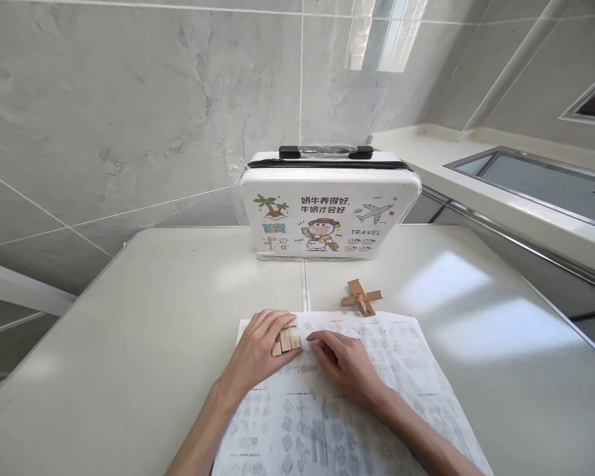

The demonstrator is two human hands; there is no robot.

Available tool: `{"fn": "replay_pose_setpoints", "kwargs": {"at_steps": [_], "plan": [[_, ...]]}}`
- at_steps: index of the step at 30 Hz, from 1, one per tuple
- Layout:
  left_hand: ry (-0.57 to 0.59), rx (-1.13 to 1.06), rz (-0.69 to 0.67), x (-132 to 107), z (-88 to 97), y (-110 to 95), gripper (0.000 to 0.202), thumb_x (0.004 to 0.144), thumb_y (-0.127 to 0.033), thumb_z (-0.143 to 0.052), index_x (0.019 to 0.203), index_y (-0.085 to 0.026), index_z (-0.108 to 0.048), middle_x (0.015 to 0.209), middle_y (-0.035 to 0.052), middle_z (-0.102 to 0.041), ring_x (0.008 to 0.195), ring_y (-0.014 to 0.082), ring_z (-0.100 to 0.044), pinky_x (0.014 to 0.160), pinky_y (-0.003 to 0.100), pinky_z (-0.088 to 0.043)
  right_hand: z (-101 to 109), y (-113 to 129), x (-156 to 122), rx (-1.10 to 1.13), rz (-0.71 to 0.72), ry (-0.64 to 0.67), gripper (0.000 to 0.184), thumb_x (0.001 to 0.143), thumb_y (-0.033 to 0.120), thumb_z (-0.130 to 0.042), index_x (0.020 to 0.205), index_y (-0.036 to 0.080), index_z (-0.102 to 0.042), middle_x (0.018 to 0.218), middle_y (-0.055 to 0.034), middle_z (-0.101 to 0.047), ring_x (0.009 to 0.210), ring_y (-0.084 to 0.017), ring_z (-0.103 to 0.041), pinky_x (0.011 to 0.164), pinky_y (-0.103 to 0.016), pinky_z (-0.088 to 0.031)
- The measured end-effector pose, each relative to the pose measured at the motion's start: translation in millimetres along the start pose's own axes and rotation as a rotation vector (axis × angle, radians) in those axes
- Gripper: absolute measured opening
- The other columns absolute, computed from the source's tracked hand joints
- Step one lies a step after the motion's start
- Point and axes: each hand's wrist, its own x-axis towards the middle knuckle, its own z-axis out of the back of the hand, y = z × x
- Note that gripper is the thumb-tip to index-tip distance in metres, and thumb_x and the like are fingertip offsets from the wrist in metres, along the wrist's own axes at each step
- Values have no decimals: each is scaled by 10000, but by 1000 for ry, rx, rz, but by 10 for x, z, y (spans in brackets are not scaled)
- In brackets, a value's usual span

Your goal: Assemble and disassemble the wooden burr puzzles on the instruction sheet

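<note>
My left hand (pixel 260 347) rests on a printed instruction sheet (pixel 377 390), its fingers curled over a small cluster of wooden puzzle pieces (pixel 286 340). Just to the right lies my right hand (pixel 344 363), palm down on the sheet with fingers bent, their tips close to the same pieces and nothing held that I can see. An assembled cross-shaped wooden puzzle (pixel 361 297) lies beyond the sheet's far edge, apart from both hands.
A small white suitcase-shaped case (pixel 330 208) with cartoon prints and a black handle stands upright at the table's (pixel 153 330) far edge against a grey tiled wall. A white counter with a recessed sink (pixel 540 178) runs along the right.
</note>
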Motion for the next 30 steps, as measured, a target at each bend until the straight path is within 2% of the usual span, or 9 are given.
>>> {"fn": "replay_pose_setpoints", "kwargs": {"at_steps": [7, 14, 19, 23, 25, 27, 29, 30], "plan": [[-119, 87, 151, -20, 114, 201, 442, 964, -436, -723, 1357, -295, -579, 1333, 58, -668, 1223, 281, -607, 1030, 443, -516, 2, -24, 1, -22, -20, 23, 223, 1055, 238, -475, 1104, 235, -692, 740, -8, -704, 590, -174, -616, 576, -280, -419], [-135, 129, 194, -61, 238, 321, 464, 955, -418, -712, 1380, -297, -570, 1344, 63, -678, 1232, 295, -611, 1038, 457, -519, -1, -30, 2, -27, -9, 7, 218, 1040, 218, -486, 1076, 231, -701, 747, -6, -713, 595, -165, -617, 579, -269, -423], [-181, 156, 155, -39, 244, 226, 568, 927, -390, -732, 1438, -270, -514, 1418, 101, -628, 1312, 332, -562, 1100, 523, -476, 1, -25, 1, -27, -19, 15, 228, 1045, 221, -477, 1082, 237, -701, 741, -7, -706, 594, -172, -618, 583, -270, -426], [-234, 132, 39, -11, 174, 54, 475, 961, -328, -691, 1407, -266, -542, 1380, 102, -647, 1315, 313, -568, 1098, 504, -485, 9, -9, 7, -15, -27, 20, 233, 1049, 241, -471, 1067, 237, -703, 737, -12, -707, 587, -174, -611, 577, -275, -422], [-241, 88, -35, -7, 111, -41, 363, 974, -294, -673, 1326, -253, -592, 1262, 89, -697, 1216, 280, -628, 1058, 464, -507, 13, 1, 15, -16, -29, 17, 231, 1048, 248, -473, 1063, 235, -704, 720, -9, -696, 573, -171, -595, 573, -276, -417], [-205, 22, -85, -13, 37, -127, 208, 978, -274, -663, 1183, -242, -647, 1068, 53, -733, 984, 216, -690, 899, 369, -552, 16, 6, 23, -11, -29, 15, 224, 1044, 245, -479, 1061, 234, -703, 724, -8, -697, 582, -172, -600, 578, -276, -415], [-128, -36, -122, -29, -39, -194, 31, 981, -245, -640, 994, -233, -665, 781, -14, -685, 672, 141, -630, 660, 280, -508, 16, 5, 28, 4, -28, 14, 213, 1034, 233, -489, 1057, 236, -701, 749, -10, -714, 609, -175, -626, 586, -273, -417], [-94, -61, -138, -39, -75, -219, 87, 977, -226, -628, 893, -227, -647, 671, -43, -627, 566, 115, -564, 583, 261, -460, 15, 2, 28, 11, -29, 14, 207, 1029, 226, -495, 1054, 236, -700, 761, -9, -723, 622, -176, -638, 589, -272, -418]]}}
